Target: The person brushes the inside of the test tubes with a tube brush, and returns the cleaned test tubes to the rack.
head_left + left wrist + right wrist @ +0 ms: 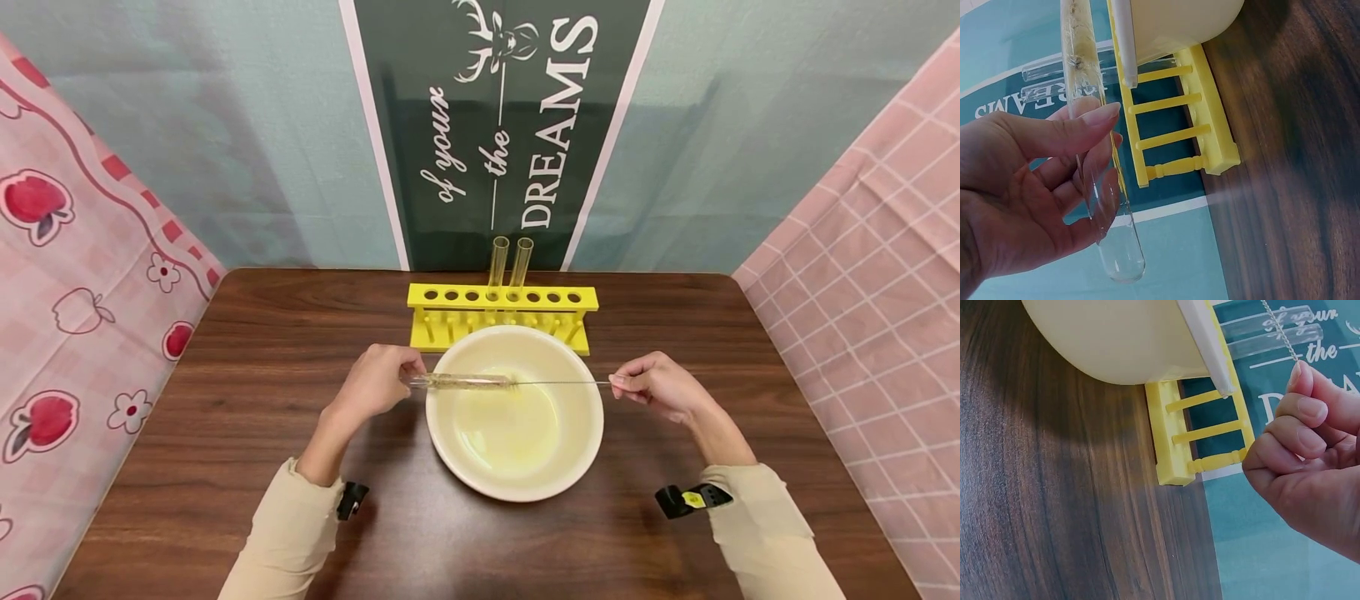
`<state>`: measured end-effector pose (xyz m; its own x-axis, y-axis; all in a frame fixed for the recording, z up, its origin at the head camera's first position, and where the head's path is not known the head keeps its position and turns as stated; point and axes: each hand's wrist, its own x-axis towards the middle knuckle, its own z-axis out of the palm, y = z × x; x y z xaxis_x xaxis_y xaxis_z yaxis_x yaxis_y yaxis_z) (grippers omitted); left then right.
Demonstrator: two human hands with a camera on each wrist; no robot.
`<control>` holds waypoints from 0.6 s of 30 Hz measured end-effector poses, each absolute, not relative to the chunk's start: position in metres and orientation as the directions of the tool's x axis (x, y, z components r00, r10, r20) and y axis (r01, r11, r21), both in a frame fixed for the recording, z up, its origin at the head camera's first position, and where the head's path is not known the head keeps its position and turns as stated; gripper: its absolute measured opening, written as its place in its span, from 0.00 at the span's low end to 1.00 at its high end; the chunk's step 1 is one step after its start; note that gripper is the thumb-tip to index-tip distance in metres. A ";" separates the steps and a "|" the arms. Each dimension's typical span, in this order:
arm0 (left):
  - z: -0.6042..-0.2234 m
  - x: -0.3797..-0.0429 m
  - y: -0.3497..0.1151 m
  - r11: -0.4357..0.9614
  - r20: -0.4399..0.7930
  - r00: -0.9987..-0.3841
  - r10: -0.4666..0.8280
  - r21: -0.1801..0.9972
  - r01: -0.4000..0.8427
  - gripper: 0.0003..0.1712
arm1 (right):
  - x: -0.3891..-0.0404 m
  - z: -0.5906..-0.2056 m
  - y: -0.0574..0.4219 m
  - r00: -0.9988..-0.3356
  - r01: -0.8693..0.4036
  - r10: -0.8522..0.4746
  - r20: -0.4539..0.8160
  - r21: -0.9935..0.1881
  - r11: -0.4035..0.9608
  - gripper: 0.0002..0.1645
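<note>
My left hand [378, 379] grips a clear glass test tube [1121, 256] near its rounded closed end, thumb on one side and fingers curled round the other. The tube lies level over the white bowl [442, 462], its mouth pointing right. Inside it sits the bristle head of a test tube brush [465, 382]. From the mouth the brush's thin twisted wire handle [1283, 332] runs across to my right hand [663, 387], which pinches its end between thumb and forefinger. Pale yellowish liquid [510, 437] covers the bottom of the bowl.
Behind the bowl stands a yellow test tube rack [585, 300], partly hidden by the bowl's far rim. Two clear test tubes, a left one [498, 262] and a right one [521, 262], stand in its middle holes. Patterned cloths hang round the brown wooden table [300, 317].
</note>
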<state>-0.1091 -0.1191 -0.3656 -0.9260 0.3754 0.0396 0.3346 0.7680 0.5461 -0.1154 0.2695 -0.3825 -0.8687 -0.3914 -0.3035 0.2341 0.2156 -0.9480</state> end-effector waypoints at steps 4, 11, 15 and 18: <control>-0.366 -0.109 -0.120 0.761 0.041 -0.925 0.377 0.556 0.335 0.18 | -0.115 -0.381 0.271 -0.865 0.248 -0.395 -0.310 -0.948 0.199 0.18; -0.363 -0.109 -0.123 0.766 0.025 -0.933 0.359 0.562 0.311 0.18 | -0.115 -0.382 0.277 -0.860 0.267 -0.409 -0.306 -0.952 0.151 0.17; -0.362 -0.108 -0.127 0.772 0.014 -0.938 0.347 0.564 0.294 0.17 | -0.116 -0.383 0.282 -0.862 0.266 -0.408 -0.302 -0.953 0.144 0.17; -0.363 -0.108 -0.131 0.774 0.016 -0.941 0.339 0.564 0.288 0.17 | -0.115 -0.383 0.286 -0.865 0.244 -0.414 -0.284 -0.958 0.148 0.18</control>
